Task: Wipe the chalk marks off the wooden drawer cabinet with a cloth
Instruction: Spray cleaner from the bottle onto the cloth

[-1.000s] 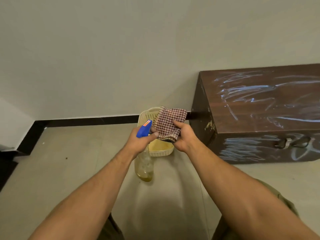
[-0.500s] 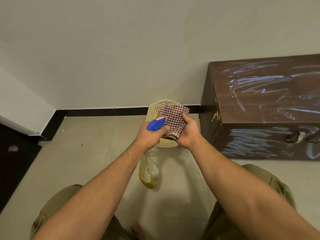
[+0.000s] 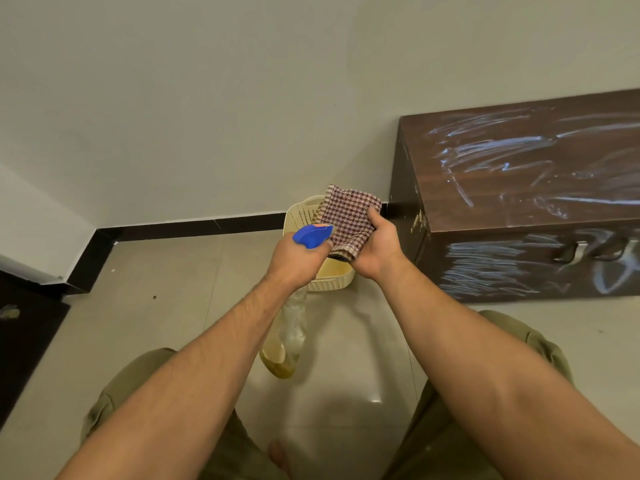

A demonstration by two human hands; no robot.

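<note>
A dark wooden drawer cabinet (image 3: 519, 188) stands against the wall at the right, with white chalk marks (image 3: 491, 147) scrawled over its top and front. My right hand (image 3: 377, 247) holds up a folded red-and-white checked cloth (image 3: 346, 216), left of the cabinet. My left hand (image 3: 298, 261) grips a clear spray bottle (image 3: 287, 337) with a blue trigger head (image 3: 311, 234). The nozzle points at the cloth from very close. A little yellowish liquid sits in the bottle's bottom.
A cream perforated plastic basket (image 3: 301, 213) stands on the tiled floor behind my hands, by the black skirting (image 3: 194, 226). My knees in olive trousers (image 3: 540, 344) frame the lower view. A dark floor area (image 3: 24, 348) lies at the far left.
The view has shifted slightly, so the cabinet sits lower and closer. Both hands keep the bottle and cloth together, with the nozzle still at the cloth.
</note>
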